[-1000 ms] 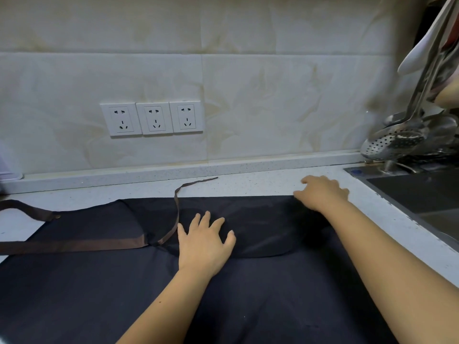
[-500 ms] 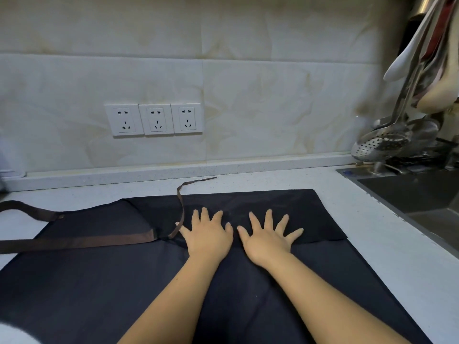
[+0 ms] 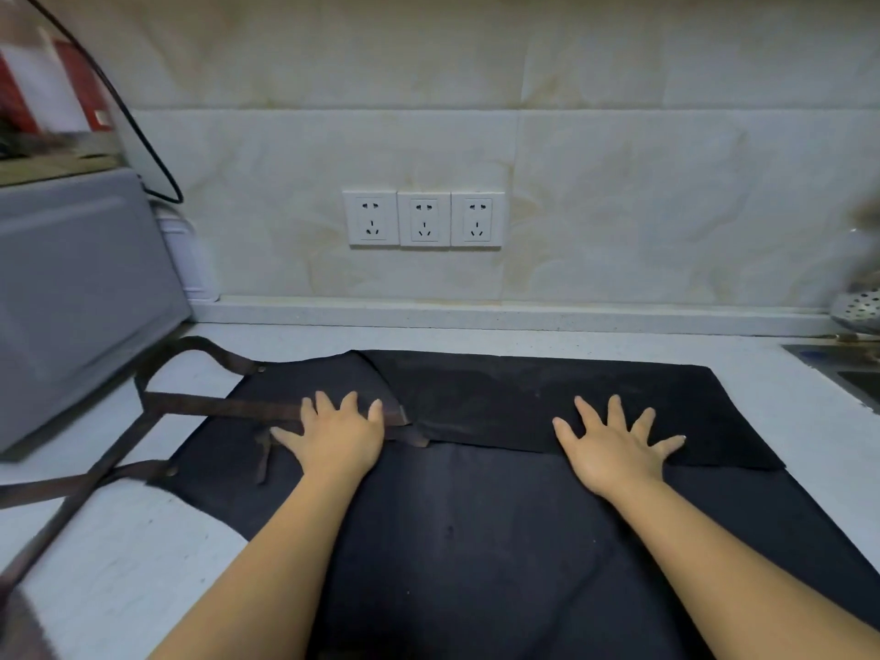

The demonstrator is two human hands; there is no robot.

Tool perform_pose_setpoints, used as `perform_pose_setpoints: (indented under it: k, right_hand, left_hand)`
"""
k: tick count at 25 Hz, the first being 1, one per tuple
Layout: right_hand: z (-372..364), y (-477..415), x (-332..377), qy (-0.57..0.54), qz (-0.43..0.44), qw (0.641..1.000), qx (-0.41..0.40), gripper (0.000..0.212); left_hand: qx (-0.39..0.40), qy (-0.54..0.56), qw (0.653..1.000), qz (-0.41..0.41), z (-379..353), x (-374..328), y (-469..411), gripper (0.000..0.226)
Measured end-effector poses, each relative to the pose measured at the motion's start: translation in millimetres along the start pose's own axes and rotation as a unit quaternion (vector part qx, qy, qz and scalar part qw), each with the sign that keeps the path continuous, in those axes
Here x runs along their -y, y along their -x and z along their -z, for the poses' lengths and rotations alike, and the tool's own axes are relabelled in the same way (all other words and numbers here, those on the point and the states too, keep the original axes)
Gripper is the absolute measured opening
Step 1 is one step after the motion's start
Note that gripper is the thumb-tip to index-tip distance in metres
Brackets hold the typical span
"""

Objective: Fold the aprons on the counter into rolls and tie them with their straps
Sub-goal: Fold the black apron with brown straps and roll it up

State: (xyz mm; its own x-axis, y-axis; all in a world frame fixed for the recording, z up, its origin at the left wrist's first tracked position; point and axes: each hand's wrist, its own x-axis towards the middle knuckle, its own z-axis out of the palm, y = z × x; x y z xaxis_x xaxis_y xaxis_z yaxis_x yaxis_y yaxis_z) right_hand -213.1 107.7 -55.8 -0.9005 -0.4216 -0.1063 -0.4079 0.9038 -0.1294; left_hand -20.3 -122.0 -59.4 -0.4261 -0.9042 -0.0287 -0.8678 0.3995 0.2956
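Note:
A dark navy apron (image 3: 476,526) lies spread flat on the white counter (image 3: 133,540), its far edge folded toward me into a band (image 3: 533,397). Brown straps (image 3: 205,404) trail off its left side across the counter. My left hand (image 3: 340,433) presses flat with spread fingers on the left end of the fold, on top of a strap. My right hand (image 3: 616,445) presses flat with spread fingers on the fold's right part. Neither hand grips anything.
A grey appliance (image 3: 71,297) stands on the counter at the left, with a black cable (image 3: 143,145) above it. Three wall sockets (image 3: 424,219) sit on the tiled backsplash. A sink edge (image 3: 847,369) and a perforated ladle (image 3: 862,307) are at the far right.
Both hands have slid apart along the folded edge, the left one onto the strap end and the right one toward the fold's right end. The view has swung left.

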Motion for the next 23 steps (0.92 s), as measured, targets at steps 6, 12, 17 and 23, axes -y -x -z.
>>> perform_pose_setpoints:
  k: [6, 12, 17, 23]
  right_hand:
    - [-0.3, 13.8, 9.0, -0.009, 0.167, 0.952, -0.256, 0.035]
    - [-2.2, 75.1, 62.0, -0.1, 0.318, 0.931, -0.149, 0.024]
    - [11.3, 120.0, 84.8, -0.059, 0.318, 0.946, -0.001, 0.034]
    - [-9.8, 110.2, 63.8, 0.052, 0.204, 0.972, 0.106, 0.077]
  left_hand:
    - [-0.099, -0.01, 0.989, -0.107, 13.7, 21.5, 12.8, 0.047]
    - [0.063, 0.04, 0.927, -0.367, 8.6, -6.2, 78.5, 0.041]
    - [0.116, -0.088, 0.944, -0.297, -1.1, 0.4, 70.4, 0.051]
    - [-0.048, -0.105, 0.953, -0.28, 1.3, -9.3, 45.4, 0.044]
